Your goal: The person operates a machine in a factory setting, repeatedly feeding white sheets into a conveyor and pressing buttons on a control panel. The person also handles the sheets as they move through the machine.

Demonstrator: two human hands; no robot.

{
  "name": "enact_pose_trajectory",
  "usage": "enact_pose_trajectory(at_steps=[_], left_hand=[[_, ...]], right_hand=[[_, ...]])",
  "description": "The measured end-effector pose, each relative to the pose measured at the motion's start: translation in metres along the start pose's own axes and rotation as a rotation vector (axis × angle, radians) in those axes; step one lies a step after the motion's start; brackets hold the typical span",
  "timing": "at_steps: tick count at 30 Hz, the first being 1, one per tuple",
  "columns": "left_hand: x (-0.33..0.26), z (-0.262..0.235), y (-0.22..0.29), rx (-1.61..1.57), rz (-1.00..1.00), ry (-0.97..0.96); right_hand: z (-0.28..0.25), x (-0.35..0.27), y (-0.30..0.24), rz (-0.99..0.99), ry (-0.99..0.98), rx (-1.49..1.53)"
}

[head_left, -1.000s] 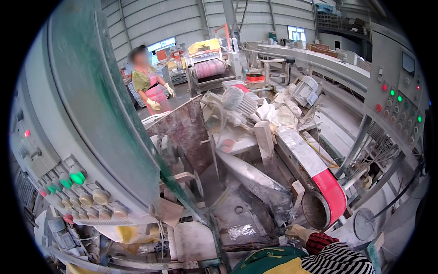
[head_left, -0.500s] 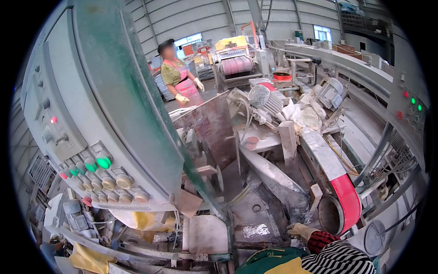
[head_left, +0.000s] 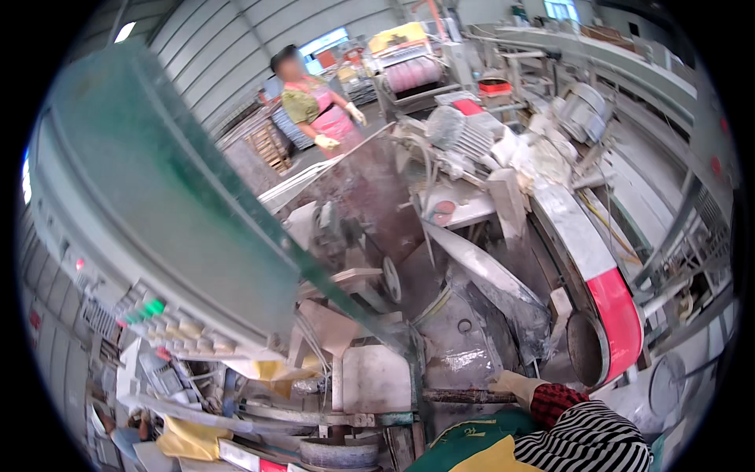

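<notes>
My right hand [head_left: 515,387], in a pale work glove with a red-and-black checked cuff, reaches in from the lower right. Its blurred fingers are by the right end of a dark, rusty-looking bar [head_left: 465,396]; whether they grip it I cannot tell. Just beyond the hand lies a wet, grey metal trough [head_left: 460,346] with a small ring-shaped spot in it. A curved, dusty metal guard [head_left: 495,287] slopes down toward the hand from beyond. My left hand is out of view.
On the left looms a green-grey control cabinet [head_left: 173,212] with lit buttons. At right runs a machine housing with a red end [head_left: 616,322]; dusty motors [head_left: 583,112] stand beyond. Across the machine is a gloved co-worker in a pink apron [head_left: 332,122]. Another person [head_left: 130,437] is partly visible at lower left.
The view has tilted, so the cabinet leans further left and stacked pallets show behind it. My right hand stays close to the bar and trough, with more of the bar visible.
</notes>
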State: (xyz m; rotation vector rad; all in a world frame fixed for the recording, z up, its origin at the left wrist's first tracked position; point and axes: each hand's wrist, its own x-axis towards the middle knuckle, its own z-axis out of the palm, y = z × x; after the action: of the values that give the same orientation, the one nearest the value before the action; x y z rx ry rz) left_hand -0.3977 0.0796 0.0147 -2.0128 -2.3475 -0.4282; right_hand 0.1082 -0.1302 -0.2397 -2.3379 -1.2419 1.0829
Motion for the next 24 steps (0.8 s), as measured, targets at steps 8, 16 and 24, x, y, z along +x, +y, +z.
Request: enact_pose_trajectory(at_steps=[8, 16, 24], left_hand=[[-0.008, 0.046, 0.044, -0.925, 0.565, -0.381], [-0.157, 0.044, 0.373, -0.871, 1.260, -0.608], [-0.206, 0.007, 0.421, -0.860, 1.802, -0.945]], right_hand=[[-0.008, -0.027, -0.026, 0.086, 0.012, 1.224], [-0.121, -0.107, -0.134, -0.130, 0.397, 1.387], [-0.169, -0.148, 0.034, 0.164, 1.386, 1.234]])
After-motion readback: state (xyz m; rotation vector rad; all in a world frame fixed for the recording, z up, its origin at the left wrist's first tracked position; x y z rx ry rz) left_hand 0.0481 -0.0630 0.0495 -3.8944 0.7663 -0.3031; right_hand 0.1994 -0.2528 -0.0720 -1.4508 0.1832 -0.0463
